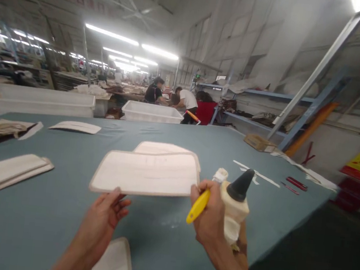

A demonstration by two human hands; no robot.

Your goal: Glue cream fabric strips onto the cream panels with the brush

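A white panel with a beige edge (146,174) is lifted over the blue-green table. My left hand (106,209) pinches its lower edge between thumb and fingers. At the panel's lower right corner, my right hand (208,212) grips a yellow-handled tool (198,206) and also touches the panel. The tool's far end is hidden by the hand. Just beyond the right hand stands a cream bottle (235,204) with a black cone nozzle (241,185). Behind the lifted panel another pale panel (162,148) shows partly. One more (115,262) lies near the front edge, partly behind my left forearm.
Stacked pale panels (3,173) and a fabric bundle (1,130) lie at left. A curved panel (75,127) is farther back. White strips (260,174), a red tool (296,183) and a cardboard box (259,142) sit at right. White bins (153,112) and two people stand beyond.
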